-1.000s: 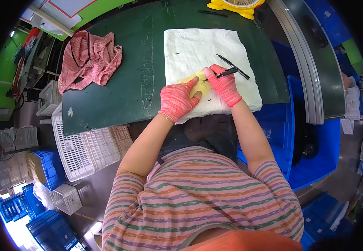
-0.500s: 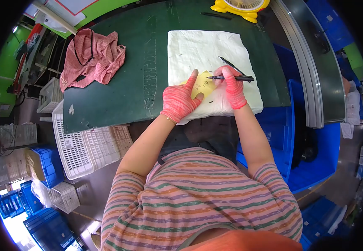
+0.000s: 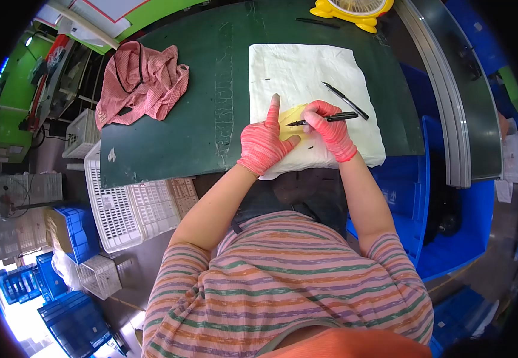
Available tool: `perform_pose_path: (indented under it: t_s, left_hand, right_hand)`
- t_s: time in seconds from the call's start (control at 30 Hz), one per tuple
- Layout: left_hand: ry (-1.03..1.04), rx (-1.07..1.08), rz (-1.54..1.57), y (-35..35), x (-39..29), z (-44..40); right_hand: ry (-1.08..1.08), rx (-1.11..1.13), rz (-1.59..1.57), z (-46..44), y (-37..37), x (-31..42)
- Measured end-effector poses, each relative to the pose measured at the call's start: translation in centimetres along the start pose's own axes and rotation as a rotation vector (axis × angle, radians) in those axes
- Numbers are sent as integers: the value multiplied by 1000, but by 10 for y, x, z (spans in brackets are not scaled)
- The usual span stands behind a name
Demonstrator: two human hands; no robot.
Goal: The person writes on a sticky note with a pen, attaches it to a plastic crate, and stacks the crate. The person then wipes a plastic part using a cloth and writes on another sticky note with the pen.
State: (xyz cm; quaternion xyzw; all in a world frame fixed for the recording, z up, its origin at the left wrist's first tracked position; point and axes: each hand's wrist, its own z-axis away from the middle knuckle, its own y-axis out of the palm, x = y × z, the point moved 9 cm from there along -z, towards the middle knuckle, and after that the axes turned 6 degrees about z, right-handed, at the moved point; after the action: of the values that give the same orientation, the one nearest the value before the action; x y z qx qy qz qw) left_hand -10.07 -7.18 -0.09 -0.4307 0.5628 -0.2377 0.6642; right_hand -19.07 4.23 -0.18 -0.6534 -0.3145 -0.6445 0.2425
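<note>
A yellow slip of paper (image 3: 293,113) lies on a folded white cloth (image 3: 307,68), partly covered by both hands. My left hand (image 3: 265,144), in a pink fingertip-less glove, rests flat at the paper's left side with thumb and forefinger spread. In a matching glove, my right hand (image 3: 332,132) pinches a black pen (image 3: 341,117). The pen's tip points left and is at the paper, close to my left hand. Another black pen (image 3: 345,100) rests on the cloth just above my right hand.
The cloth is on a dark green table (image 3: 205,95). A pink checked garment (image 3: 142,80) lies at the left, and a yellow fan (image 3: 354,9) stands at the back. White crates (image 3: 116,209) sit below the left edge, with a blue bin (image 3: 456,238) at the right.
My right hand and its pen have shifted left and down across the paper, bringing the pen tip nearer my left hand. The whole view has shifted slightly; my left hand stays on the paper.
</note>
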Motion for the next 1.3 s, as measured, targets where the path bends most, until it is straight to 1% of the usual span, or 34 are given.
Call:
perform_pose_path:
  t_s: [0.1,0.2,0.3,0.37,0.47,0.57,0.7,0.77,0.87,0.9,0.97,1.07,1.17,1.27,1.3]
  left_hand:
    - [-15,-7,23,1,1,0]
    - [102,-70,61,0,-1,1]
    - [140,-120,59,-1,-3,1]
    - [104,-83,29,0,-3,1]
    - [93,-65,17,0,-4,1]
    - [95,-64,33,-2,-4,2]
    - [59,-48,-47,2,-4,2]
    - [28,-28,-19,0,-4,4]
    - [26,-19,-9,3,-2,2]
    - [32,-18,-11,5,-1,2]
    - [35,-26,11,8,3,2]
    - [38,-40,102,6,4,2]
    - [56,-89,197,-7,-2,5]
    - [105,-194,329,-16,-4,8]
    - [122,-238,380,-19,-3,10]
  right_hand:
    - [-11,53,94,1,10,0]
    - [-33,63,181,0,10,3]
    - [-71,111,266,0,16,7]
    - [-78,162,333,2,21,12]
    - [-148,180,251,4,28,14]
    - [-60,177,-11,4,30,9]
    - [-21,171,121,2,24,-9]
    - [-26,177,231,-1,22,-16]
    - [-47,127,298,-2,25,-16]
    - [-105,115,335,-2,30,-8]
    - [-222,92,408,-1,39,7]
    - [-273,138,505,-4,48,6]
    - [-300,209,529,-5,54,12]
    - [-283,169,413,-3,56,21]
    - [-241,152,430,-4,55,17]
